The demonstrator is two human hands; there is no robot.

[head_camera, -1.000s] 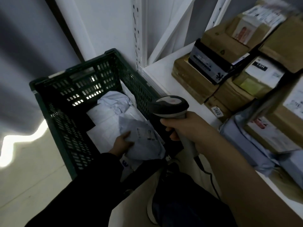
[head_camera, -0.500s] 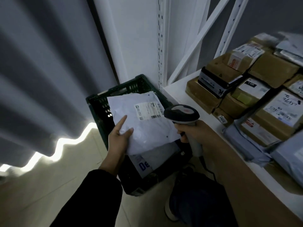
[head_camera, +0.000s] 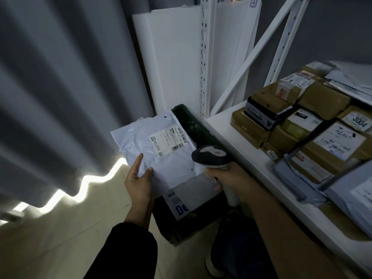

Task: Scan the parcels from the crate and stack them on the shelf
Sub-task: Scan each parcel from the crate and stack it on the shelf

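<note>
Head view: we see the left hand [head_camera: 138,180] pinching a white parcel [head_camera: 159,152] above the crate [head_camera: 189,125], label up. The right hand [head_camera: 227,176] fingers wrap the scanner [head_camera: 211,157] beside it. Stacked boxes [head_camera: 322,137] fill the shelf [head_camera: 237,146]; another mailer [head_camera: 191,198] lies in the crate. We judge mid-task, scan pending.

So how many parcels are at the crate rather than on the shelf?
2: a white mailer held in the left hand above the green crate, and a blue-lettered parcel lying in the crate beneath it. Others may be hidden underneath.
</note>
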